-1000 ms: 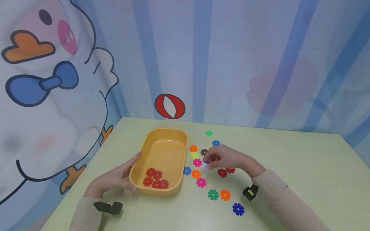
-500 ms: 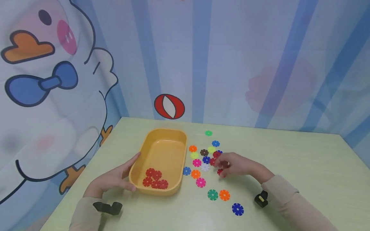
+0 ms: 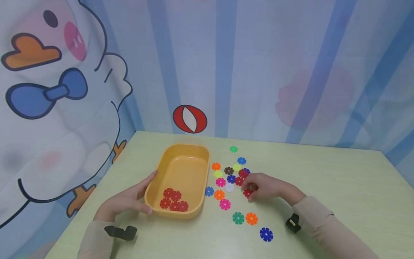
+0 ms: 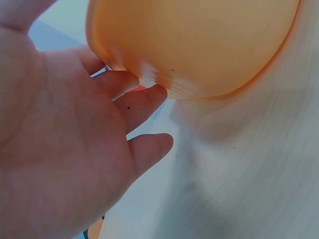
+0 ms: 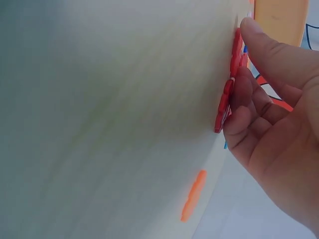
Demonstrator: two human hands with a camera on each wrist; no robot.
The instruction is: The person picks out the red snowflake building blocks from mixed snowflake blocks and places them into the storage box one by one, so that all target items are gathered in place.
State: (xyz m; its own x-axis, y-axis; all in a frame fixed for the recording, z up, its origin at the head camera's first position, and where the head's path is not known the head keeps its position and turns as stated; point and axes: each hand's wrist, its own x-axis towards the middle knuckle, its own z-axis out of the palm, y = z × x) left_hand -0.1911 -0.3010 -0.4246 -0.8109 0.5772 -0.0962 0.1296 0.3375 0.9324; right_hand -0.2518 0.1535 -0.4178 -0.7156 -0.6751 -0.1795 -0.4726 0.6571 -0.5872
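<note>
Tray has red discs at its near end, so you're probably sorting reds. Your left hand rests against its side, fingers loosely straight; your right hand curls over a loose red disc on the table, can't tell if it's pinched. Next move likely wants a clean pinch, then a lift trayward.

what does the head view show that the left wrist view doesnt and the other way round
Only the head view: the right hand, the loose discs of several colours on the table, and the red discs inside the tray.

Only the left wrist view: the palm side of the left hand.

Both: the left hand at the tray, and part of the table.
</note>
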